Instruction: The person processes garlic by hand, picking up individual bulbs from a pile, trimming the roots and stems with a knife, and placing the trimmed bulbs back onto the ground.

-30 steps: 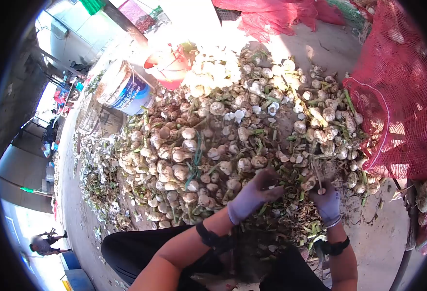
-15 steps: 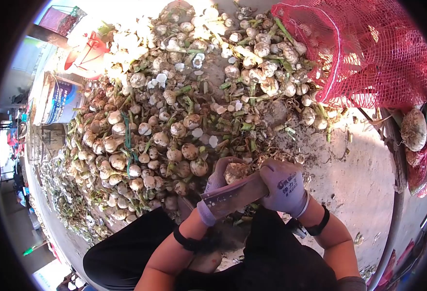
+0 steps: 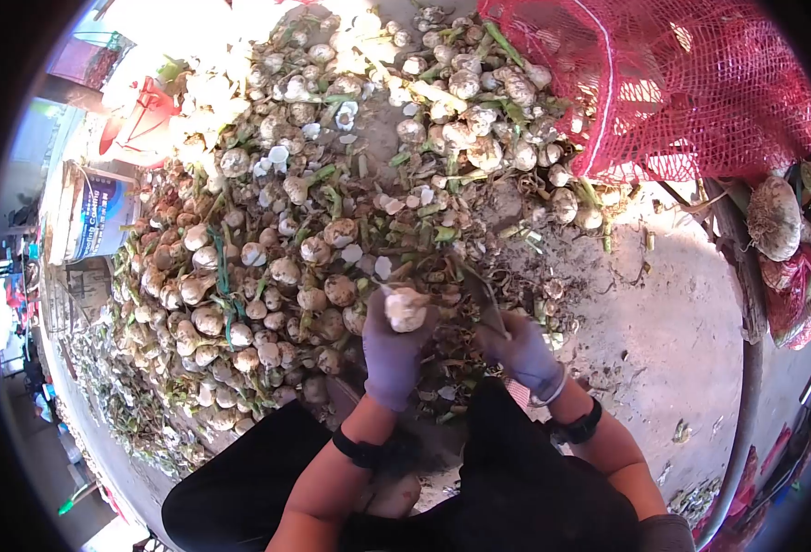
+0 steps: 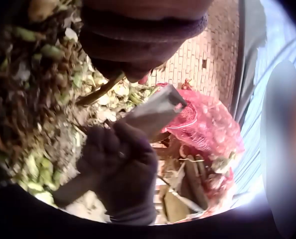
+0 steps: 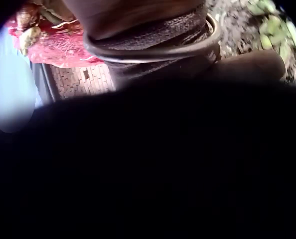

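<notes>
My gloved left hand [image 3: 394, 354] holds a pale, trimmed garlic bulb [image 3: 405, 310] upright over the heap. To its right, my gloved right hand [image 3: 522, 354] grips a broad-bladed knife [image 3: 486, 299], seen nearly edge-on with the blade angled up and left. In the left wrist view the flat of the blade [image 4: 155, 112] rises from the right hand [image 4: 120, 169], and a dry stem [image 4: 103, 92] sticks out below the left hand [image 4: 128, 55]. The right wrist view shows mainly a glove cuff [image 5: 158, 50] and the rounded wooden handle [image 5: 252, 64]; dark covers the rest.
Garlic bulbs [image 3: 208, 320] with stems lie heaped ahead and to the left. A red mesh sack [image 3: 691, 101] stands at the upper right, near a wooden pole [image 3: 739, 267]. A white-and-blue bucket [image 3: 102, 221] and a red basin [image 3: 139, 124] sit at the left.
The head view swung right and down. The left hand, first without a bulb, took hold of one; the hands met with the knife blade across them, then parted, the bulb now raised.
</notes>
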Motion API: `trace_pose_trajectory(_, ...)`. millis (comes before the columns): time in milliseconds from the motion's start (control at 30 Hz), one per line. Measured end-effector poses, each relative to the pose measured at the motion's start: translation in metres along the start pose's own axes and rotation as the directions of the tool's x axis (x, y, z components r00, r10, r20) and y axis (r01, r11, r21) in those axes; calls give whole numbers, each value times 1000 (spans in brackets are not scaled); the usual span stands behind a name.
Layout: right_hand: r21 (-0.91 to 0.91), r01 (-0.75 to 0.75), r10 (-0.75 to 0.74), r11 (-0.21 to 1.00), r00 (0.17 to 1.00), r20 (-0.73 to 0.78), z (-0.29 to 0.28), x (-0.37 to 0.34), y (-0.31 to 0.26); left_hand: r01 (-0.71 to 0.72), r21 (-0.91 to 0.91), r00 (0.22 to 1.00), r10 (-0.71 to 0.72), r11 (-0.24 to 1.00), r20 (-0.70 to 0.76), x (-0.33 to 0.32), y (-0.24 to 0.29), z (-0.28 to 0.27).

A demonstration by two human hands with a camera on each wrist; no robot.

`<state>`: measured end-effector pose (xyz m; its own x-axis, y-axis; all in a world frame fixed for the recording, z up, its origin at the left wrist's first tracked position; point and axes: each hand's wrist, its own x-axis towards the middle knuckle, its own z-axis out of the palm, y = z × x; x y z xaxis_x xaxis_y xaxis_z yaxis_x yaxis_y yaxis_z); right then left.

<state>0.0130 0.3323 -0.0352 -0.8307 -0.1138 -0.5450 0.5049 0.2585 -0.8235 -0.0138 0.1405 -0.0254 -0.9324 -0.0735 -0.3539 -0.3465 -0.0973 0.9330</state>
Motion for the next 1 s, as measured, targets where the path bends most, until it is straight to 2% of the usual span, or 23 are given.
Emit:
trace_pose_trajectory(67, 35, -117, 115, 993, 992, 49, 19, 9, 3, 47, -434, 996, -73, 900, -44, -7, 13, 10)
trace_pose_trajectory(100, 75, -217, 208, 973, 972, 110, 21, 16, 7, 15, -592, 994, -76, 806, -78, -10, 30, 15)
trace_pose_trajectory(133, 74, -214, 206, 974, 973, 99, 14, 30, 14, -104, -716, 968, -95, 690, -232, -7, 49, 13)
trace_pose_trajectory(200, -396, -140, 27, 908, 961, -276, -12, 68, 29, -236, -721, 962, 54, 652, -266, 10, 39, -59)
trace_pose_trajectory(233, -483, 15, -206, 876, 915, -346, -28, 83, 34, -295, -752, 943, 54, 589, -328, 17, 43, -88)
trace_pose_trajectory(267, -578, 148, -430, 802, 815, -388, -45, 96, 35, -329, -713, 940, 143, 619, -310, 18, 38, -114)
trace_pose_trajectory(333, -802, -10, -573, 598, 694, -436, -73, 109, 12, -206, -803, 965, -20, 559, -262, 14, 31, -123)
trace_pose_trajectory(367, -840, -133, -564, 527, 685, -462, -85, 112, -2, -202, -806, 967, -19, 556, -255, 12, 27, -116)
trace_pose_trajectory(400, -859, -251, -555, 447, 675, -486, -94, 117, -11, -69, -774, 977, -116, 630, -181, 5, 29, -97)
trace_pose_trajectory(433, -840, -301, -493, 452, 700, -516, -103, 129, -1, 67, -725, 969, -219, 686, -117, -3, 28, -78)
trace_pose_trajectory(500, -861, -297, -473, 412, 738, -481, -113, 152, 26, 245, -619, 965, -248, 746, 83, -16, 24, -49)
trace_pose_trajectory(567, -890, -227, -485, 396, 771, -413, -117, 150, 27, 360, -334, 933, -332, 871, 140, -20, 18, -24)
trace_pose_trajectory(600, -892, -224, -487, 392, 773, -407, -114, 138, 21, 359, -339, 933, -332, 870, 138, -21, 11, -14)
trace_pose_trajectory(667, -808, -98, -396, 580, 833, -386, -94, 106, 6, 266, -77, 923, -231, 961, 308, -18, -8, 1)
trace_pose_trajectory(700, -770, 62, -464, 634, 828, -315, -78, 79, -7, 264, -82, 928, -229, 961, 293, -14, -16, 9)
trace_pose_trajectory(733, -708, 223, -532, 671, 809, -249, -61, 52, -21, -43, 106, 963, 13, 993, 269, -10, -24, 16)
trace_pose_trajectory(767, -474, 231, -377, 850, 895, -240, -44, 31, -32, -331, 299, 924, 244, 895, 294, -8, -28, 20)
trace_pose_trajectory(800, -202, 177, -214, 963, 960, -181, -31, 15, -41, -319, 314, 930, 233, 894, 283, -8, -26, 20)
trace_pose_trajectory(867, -61, 132, -139, 989, 982, -131, -22, -7, -60, -134, 74, 933, 101, 988, 345, -9, -12, 19)
trace_pose_trajectory(900, 62, 84, -79, 994, 993, -87, -19, -14, -64, -43, 79, 926, 10, 996, 376, -10, -3, 16)
trace_pose_trajectory(933, 66, 85, -79, 994, 993, -91, -20, -18, -61, -44, 83, 925, 10, 996, 380, -8, -8, 10)
trace_pose_trajectory(967, -262, 269, -291, 927, 956, -46, -24, -21, -57, -155, 122, 908, 93, 980, 408, -6, -19, 4)
trace_pose_trajectory(1000, -549, 419, -464, 723, 884, 63, -25, -23, -53, -265, 156, 881, 173, 952, 440, -5, -20, 1)
